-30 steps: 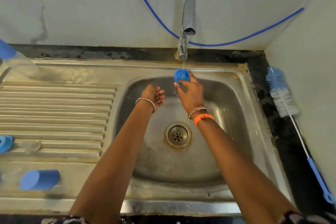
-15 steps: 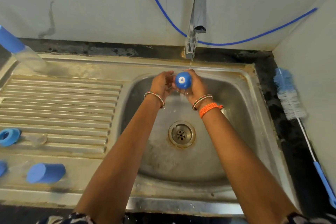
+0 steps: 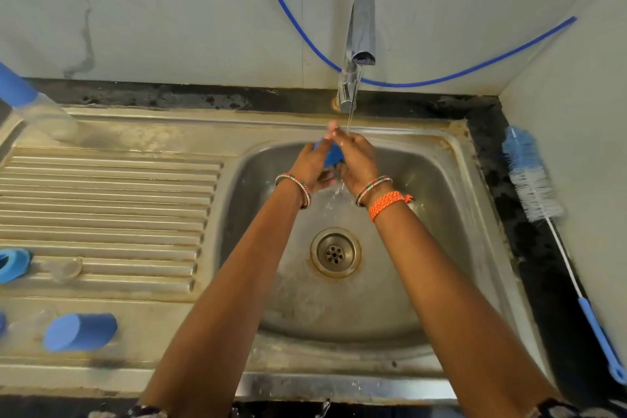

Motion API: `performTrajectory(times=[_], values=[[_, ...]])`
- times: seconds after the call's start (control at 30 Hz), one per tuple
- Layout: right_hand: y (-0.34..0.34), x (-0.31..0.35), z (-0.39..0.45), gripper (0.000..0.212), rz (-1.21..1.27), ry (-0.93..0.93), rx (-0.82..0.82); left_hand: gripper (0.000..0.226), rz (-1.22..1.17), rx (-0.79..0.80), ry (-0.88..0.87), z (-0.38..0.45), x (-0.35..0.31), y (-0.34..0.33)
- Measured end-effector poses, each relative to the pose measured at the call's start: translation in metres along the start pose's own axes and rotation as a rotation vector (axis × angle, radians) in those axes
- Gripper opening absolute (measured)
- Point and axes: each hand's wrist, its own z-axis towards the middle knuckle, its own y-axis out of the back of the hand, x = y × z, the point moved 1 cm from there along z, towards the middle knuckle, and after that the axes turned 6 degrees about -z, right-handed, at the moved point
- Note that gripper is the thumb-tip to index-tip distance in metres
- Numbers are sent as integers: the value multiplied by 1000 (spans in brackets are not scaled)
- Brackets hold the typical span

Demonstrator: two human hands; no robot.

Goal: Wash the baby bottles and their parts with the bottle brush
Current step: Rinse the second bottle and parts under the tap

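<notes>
Steel sink [image 3: 451, 159]: my left hand [image 3: 310, 163] and right hand [image 3: 358, 159] both grasp blue cap [image 3: 332, 153] between them, under tap [image 3: 359, 44] stream, to rinse.

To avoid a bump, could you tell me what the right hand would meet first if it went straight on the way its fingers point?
Probably the tap: the right hand points up-sink toward its base, though depth is unclear.

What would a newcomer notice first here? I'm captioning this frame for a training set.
Both hands, left hand and right hand, meet around a small blue part under the running tap, over the sink. The bottle brush lies unused on the dark ledge at right.
</notes>
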Motion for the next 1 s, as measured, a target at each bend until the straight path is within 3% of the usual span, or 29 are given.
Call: performTrajectory(times=[0.07, 0.17, 0.27, 0.33, 0.47, 0.63, 0.73, 0.8, 0.9, 1.0], values=[[3, -7, -1, 35, -130, 98, 40, 45, -81, 86, 11, 1, 4, 3], [12, -4, -3, 37, -264, 345, -121, 66, -88, 144, 82, 6, 13, 7], [19, -13, 2, 53, -633, 581, -146, 60, -148, -10, 85, 11, 16, 9], [19, -26, 2, 67, -811, 559, -62, 45, -100, -116, 60, 11, 15, 13], [9, -25, -2, 61, -640, 678, -229, 36, -86, -114, -2, 17, 18, 26], [0, -28, 7, 62, -799, 516, -107, 32, -117, -108, -50, 15, 16, 26], [-10, -7, 1, 38, -599, 646, -326, 34, -115, -76, -78, 12, 15, 26], [-13, 7, -1, 16, -311, 461, -369, 36, -121, -53, -105, 6, 9, 25], [-10, 6, -5, 21, 252, -135, -132, 39, -61, 32, -217, -4, 2, 22], [-5, -1, -20, 28, 232, -258, -57, 33, 156, 118, -342, -13, 4, 19]])
